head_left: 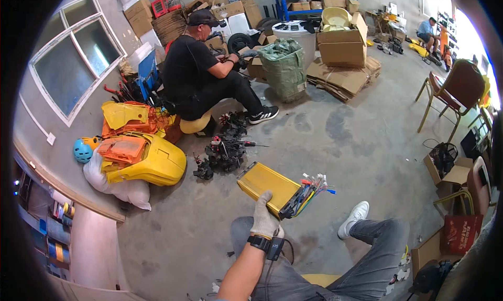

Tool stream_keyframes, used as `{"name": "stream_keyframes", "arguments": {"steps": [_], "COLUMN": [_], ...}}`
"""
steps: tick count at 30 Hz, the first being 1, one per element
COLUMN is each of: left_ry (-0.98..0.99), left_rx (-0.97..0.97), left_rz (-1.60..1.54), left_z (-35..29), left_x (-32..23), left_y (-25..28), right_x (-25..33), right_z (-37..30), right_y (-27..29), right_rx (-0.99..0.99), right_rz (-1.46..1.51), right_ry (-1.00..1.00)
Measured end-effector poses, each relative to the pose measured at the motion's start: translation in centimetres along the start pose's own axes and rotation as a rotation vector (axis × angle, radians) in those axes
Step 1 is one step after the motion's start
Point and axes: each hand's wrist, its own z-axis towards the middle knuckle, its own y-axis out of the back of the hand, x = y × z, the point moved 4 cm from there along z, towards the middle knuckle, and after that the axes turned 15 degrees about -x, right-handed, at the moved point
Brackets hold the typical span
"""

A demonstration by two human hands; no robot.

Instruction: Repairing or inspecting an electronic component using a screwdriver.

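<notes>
My left hand [266, 218], in a pale work glove, grips a flat gold controller box [268, 183] by its near side, thumb on top and the other fingers mostly hidden. From the box's right end comes a bundle of coloured wires [310, 192] with white, red and blue connectors. A watch [259, 242] and a small black device [275, 248] are strapped to my left wrist. The box is held up over the concrete floor, just beyond my left knee. My right hand does not show.
A tangled heap of black wired parts [224, 149] lies on the floor ahead. Beside it a person in black [191, 73] sits handling something dark. Yellow and orange plastic shells [152, 157] are piled left. A green woven bag [284, 73], cardboard boxes [343, 46] and a chair [457, 88] stand farther off.
</notes>
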Motion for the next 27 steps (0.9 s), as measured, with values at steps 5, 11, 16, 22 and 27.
{"name": "stream_keyframes", "arguments": {"steps": [5,11,16,22,27], "left_ry": [-0.053,-0.074,-0.037,-0.016,-0.025], "left_rx": [0.040,-0.037,0.061,0.045,0.024], "left_rz": [-0.051,-0.057,-0.071,-0.081,-0.092], "left_z": [0.6,0.5,0.0,0.1,-1.0], "left_x": [0.6,-1.4,-1.5,-0.9,-0.5], "left_y": [1.2,0.8,-0.6,-0.4,-1.2], "right_x": [1.6,4.1,2.0,-0.5,-0.8], "right_z": [-0.6,0.8,-8.5,-18.0,-20.1], "right_y": [0.3,1.0,-5.0,-8.8,-11.6], "right_rx": [0.055,0.312,0.300,0.649,0.660], "right_rz": [-0.027,-0.069,-0.082,0.177,0.339], "right_ry": [-0.005,-0.012,-0.760,-1.228,-1.369]}}
